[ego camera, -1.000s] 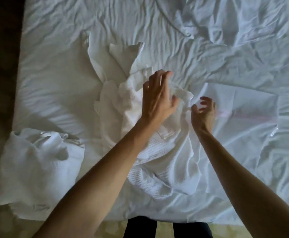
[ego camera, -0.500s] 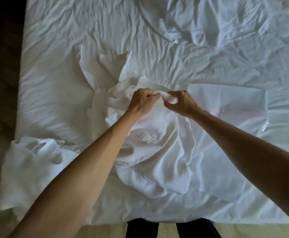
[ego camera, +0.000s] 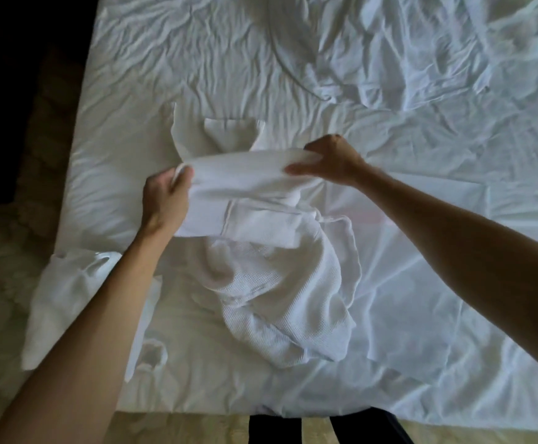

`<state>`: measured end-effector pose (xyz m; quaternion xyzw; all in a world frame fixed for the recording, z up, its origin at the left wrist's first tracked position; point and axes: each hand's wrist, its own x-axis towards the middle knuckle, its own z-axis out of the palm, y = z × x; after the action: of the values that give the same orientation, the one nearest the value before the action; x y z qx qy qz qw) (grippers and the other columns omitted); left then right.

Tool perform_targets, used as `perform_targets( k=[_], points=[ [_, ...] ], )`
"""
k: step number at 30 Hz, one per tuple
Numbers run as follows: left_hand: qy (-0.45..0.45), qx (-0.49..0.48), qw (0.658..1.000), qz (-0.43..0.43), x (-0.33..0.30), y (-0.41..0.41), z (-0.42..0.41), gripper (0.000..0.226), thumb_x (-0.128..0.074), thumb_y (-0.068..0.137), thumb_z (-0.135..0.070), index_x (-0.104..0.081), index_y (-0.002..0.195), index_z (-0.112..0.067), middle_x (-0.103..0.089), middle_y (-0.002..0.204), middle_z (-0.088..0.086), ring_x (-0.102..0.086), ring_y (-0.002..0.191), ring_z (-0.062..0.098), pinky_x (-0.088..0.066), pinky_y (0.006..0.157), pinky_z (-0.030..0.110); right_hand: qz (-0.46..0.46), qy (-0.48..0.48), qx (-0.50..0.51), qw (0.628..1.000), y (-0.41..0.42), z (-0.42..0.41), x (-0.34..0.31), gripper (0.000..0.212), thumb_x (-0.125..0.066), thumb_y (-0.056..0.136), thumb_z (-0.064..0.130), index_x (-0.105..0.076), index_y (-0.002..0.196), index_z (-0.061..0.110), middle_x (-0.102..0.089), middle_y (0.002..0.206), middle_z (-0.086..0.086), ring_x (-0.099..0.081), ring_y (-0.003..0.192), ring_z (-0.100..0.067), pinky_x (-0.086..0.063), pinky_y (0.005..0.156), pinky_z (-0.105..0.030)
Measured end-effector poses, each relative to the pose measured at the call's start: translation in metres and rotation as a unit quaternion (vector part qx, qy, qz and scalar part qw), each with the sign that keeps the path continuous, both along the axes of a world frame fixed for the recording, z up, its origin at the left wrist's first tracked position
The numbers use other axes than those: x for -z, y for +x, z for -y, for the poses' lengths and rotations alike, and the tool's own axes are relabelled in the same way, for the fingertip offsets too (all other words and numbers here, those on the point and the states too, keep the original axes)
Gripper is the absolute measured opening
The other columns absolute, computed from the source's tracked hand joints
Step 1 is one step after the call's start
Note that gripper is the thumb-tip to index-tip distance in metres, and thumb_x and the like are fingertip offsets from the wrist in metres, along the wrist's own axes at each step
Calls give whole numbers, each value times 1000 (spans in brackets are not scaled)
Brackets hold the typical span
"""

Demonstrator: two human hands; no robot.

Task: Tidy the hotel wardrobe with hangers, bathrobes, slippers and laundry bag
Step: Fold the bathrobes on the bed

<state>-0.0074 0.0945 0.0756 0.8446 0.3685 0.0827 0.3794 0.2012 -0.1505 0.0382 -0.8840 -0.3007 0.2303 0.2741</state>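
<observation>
Hands stretch white waffle-weave bathrobe [ego camera: 277, 283] over rumpled white bed [ego camera: 229, 75]: left hand [ego camera: 165, 200] & right hand [ego camera: 331, 160] each pinch its top edge; keep tension even, w/ corners level.

No text, label, brand, number or sign can be read; the white waffle bathrobe [ego camera: 280, 283] and the bed sheet [ego camera: 421, 107] show only plain cloth.

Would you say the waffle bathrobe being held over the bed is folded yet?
Not folded: both hands, left and right, stretch one edge of the bathrobe; the rest lies bunched on the bed.
</observation>
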Motion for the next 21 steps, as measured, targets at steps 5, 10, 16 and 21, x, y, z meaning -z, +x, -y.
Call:
perform_targets(
  k=[5, 10, 16, 21],
  points=[
    [52, -61, 984, -160, 58, -96, -38, 43, -50, 101, -29, -43, 66, -5, -47, 66, 19, -48, 67, 33, -28, 59, 40, -4, -67, -87, 994, -57, -1, 60, 43, -71, 85, 57, -76, 96, 16, -71, 73, -5, -65, 76, -24, -44, 78, -31],
    [106, -77, 961, -244, 81, -126, -54, 38, -47, 103, -42, -66, 96, -9, -66, 107, 27, -59, 101, 46, -46, 79, 44, 61, -11, -52, 997, -72, -31, 71, 30, -63, 95, 41, -75, 110, 17, -77, 87, -12, -71, 83, -34, -47, 82, -36],
    [97, -91, 954, -270, 71, -109, -70, 45, -42, 104, -46, -68, 111, -10, -67, 113, 23, -60, 107, 44, -43, 74, 39, 153, 107, -3, 982, -31, -129, -1, 27, -53, 92, 32, -74, 101, 16, -76, 101, -5, -70, 96, -29, -52, 74, -35],
    [61, -142, 962, -225, 58, -102, -92, 47, -39, 105, -46, -67, 120, -11, -67, 119, 23, -60, 111, 44, -49, 89, 47, 197, 180, -35, 963, -24, -216, -55, 27, -51, 91, 27, -74, 99, 15, -75, 99, 2, -69, 92, -18, -52, 75, -32]
  ],
)
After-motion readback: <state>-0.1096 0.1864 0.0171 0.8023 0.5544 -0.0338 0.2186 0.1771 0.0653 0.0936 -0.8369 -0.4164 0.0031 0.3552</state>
